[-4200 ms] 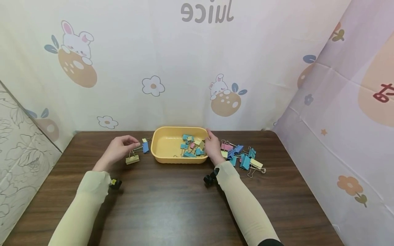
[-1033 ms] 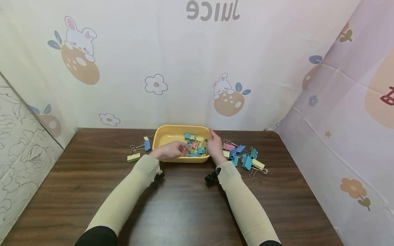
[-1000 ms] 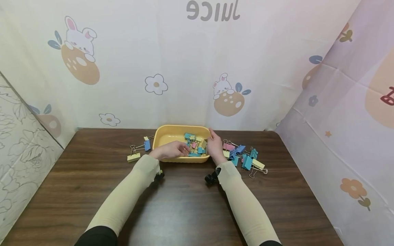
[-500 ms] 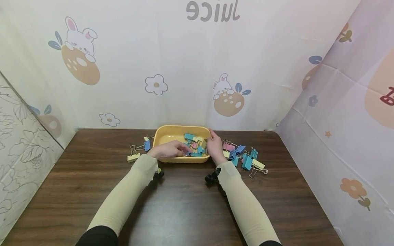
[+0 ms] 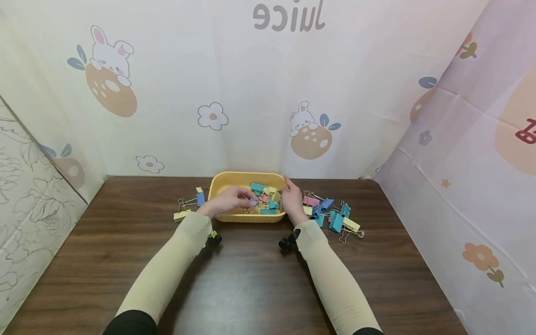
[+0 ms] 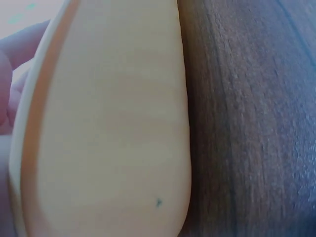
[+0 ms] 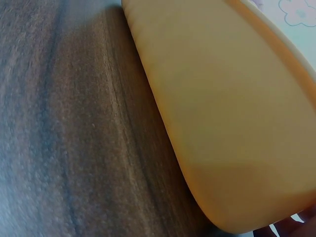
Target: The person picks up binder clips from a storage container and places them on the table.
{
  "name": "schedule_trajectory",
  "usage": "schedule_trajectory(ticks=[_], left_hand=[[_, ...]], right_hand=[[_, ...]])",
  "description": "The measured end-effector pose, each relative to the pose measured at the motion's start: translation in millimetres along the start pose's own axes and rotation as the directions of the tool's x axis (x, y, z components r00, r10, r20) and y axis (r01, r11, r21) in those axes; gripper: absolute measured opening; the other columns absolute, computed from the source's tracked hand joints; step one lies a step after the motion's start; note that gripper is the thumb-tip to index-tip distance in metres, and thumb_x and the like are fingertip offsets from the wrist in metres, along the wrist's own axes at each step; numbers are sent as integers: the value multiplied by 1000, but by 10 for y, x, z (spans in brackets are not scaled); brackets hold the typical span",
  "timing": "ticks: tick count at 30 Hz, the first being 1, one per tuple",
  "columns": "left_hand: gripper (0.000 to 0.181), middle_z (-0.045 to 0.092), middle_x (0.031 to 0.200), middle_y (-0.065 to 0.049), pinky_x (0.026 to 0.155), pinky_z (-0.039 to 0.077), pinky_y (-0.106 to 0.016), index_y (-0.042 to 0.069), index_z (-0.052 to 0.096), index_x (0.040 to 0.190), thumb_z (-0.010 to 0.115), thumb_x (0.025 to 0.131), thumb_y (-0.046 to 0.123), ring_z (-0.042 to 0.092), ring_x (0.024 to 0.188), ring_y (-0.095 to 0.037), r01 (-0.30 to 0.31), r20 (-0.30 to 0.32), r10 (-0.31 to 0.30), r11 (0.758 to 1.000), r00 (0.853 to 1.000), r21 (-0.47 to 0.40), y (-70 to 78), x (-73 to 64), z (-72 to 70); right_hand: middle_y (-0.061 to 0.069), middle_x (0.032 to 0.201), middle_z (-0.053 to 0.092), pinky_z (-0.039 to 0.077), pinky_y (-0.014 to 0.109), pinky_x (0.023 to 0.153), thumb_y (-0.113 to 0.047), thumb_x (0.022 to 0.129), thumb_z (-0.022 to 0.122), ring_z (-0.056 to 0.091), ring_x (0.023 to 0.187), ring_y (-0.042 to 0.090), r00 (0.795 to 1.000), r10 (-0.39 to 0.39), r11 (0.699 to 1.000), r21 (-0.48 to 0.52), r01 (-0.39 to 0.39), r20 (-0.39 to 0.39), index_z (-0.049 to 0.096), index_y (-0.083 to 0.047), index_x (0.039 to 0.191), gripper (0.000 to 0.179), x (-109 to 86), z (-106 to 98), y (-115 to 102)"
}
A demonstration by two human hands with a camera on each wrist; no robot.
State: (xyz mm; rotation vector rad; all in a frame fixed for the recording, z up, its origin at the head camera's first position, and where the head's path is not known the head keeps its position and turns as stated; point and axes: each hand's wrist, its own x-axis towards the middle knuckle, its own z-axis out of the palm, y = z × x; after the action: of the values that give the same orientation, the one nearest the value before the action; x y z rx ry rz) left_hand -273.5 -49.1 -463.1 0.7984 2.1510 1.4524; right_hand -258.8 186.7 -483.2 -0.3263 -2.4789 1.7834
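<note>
In the head view, a yellow plastic tray [image 5: 228, 217] holds several small binder clips [image 5: 268, 211] in blue, yellow and pink, gathered in its right half. Over the tray's front rim reaches my left hand [image 5: 229, 200], pinching a small blue binder clip [image 5: 253, 202] between thumb and fingers. At the right end my right hand [image 5: 292, 201] grips the tray's rim. The left wrist view shows the tray's outer wall [image 6: 113, 118], with part of the left hand behind the rim. The right wrist view is mostly tray wall [image 7: 232, 108], fingertips showing beneath its corner.
Right of the tray lies a pile of larger binder clips [image 5: 336, 221] in blue, pink and yellow. On the left are a yellow binder clip [image 5: 182, 215] and a blue binder clip [image 5: 201, 198]. A patterned curtain [image 5: 251, 70] stands behind the wooden table [image 5: 243, 279].
My left hand has come from the clips on the left into the tray, then lifted slightly with a small blue binder clip. My right hand has stayed on the tray's right end.
</note>
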Motion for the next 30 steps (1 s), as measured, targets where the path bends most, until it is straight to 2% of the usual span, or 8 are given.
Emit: schedule_trajectory(ticks=[1, 3, 5, 7, 12, 18, 25, 30], left_hand=[[19, 68, 102, -5, 85, 53, -37, 5, 72, 110, 70, 94, 16, 63, 92, -20, -5, -23, 5, 1000, 1000, 10, 2, -8, -4], [22, 68, 103, -5, 85, 53, -40, 3, 72, 111, 71, 94, 16, 64, 92, -20, -13, -65, 14, 1000, 998, 21, 2, -31, -20], [24, 68, 104, -6, 85, 53, -44, 1, 72, 112, 71, 93, 16, 64, 90, -20, -25, -104, 28, 999, 994, 28, -1, -50, -54], [26, 68, 103, -13, 86, 52, -51, -3, 71, 113, 70, 94, 14, 64, 87, -22, -41, -126, 41, 999, 991, 4, -1, -72, -101], [24, 68, 103, -23, 87, 50, -58, 0, 71, 114, 69, 95, 16, 66, 85, -25, -34, -207, 31, 999, 978, -10, 32, -173, -273], [29, 68, 111, -22, 92, 48, -54, 3, 70, 115, 70, 95, 24, 66, 94, -25, 4, -343, -15, 999, 939, -33, -2, -400, -528], [37, 67, 114, -16, 88, 53, -47, 3, 67, 119, 69, 96, 31, 64, 97, -25, 64, -443, -66, 998, 894, -20, -208, -696, -795], [40, 66, 115, -15, 89, 52, -43, 5, 66, 120, 67, 96, 37, 63, 101, -27, 159, -457, -140, 987, 879, 3, -381, -867, -939]], right_hand=[[3, 160, 32, 52, 38, 71, -16, 107, 38, 56, 82, 29, 1000, 3, 1000, 4, -3, 2, 31, -20, 158, 51, -2, 4, 1], [2, 160, 32, 50, 43, 93, -16, 107, 39, 58, 110, 29, 1000, 1, 1000, -4, -1, 4, 31, -19, 158, 51, -4, 12, 0], [2, 160, 31, 38, 45, 109, -16, 108, 39, 44, 135, 26, 1000, -6, 1000, -11, 6, 14, 31, -17, 158, 50, -6, 18, -9], [3, 161, 30, 30, 45, 114, -16, 108, 40, 32, 144, 24, 1000, -15, 1000, -12, 15, 23, 30, -16, 158, 50, -1, 18, -13], [2, 161, 31, 27, 44, 116, -15, 108, 40, 30, 145, 23, 1000, -13, 1000, -15, 13, 15, 31, -17, 157, 50, 7, 1, -17], [2, 161, 31, 23, 45, 117, -17, 108, 40, 25, 147, 23, 1000, -14, 1000, -20, 14, 12, 31, -17, 157, 50, 8, -9, -1], [2, 160, 31, 27, 45, 116, -19, 109, 40, 29, 146, 23, 999, -27, 999, -20, 28, 16, 31, -16, 157, 50, 5, -3, 15], [1, 161, 29, 41, 45, 106, -18, 109, 39, 42, 136, 23, 999, -29, 1000, 6, 29, 28, 29, -17, 158, 50, 15, -20, 18]])
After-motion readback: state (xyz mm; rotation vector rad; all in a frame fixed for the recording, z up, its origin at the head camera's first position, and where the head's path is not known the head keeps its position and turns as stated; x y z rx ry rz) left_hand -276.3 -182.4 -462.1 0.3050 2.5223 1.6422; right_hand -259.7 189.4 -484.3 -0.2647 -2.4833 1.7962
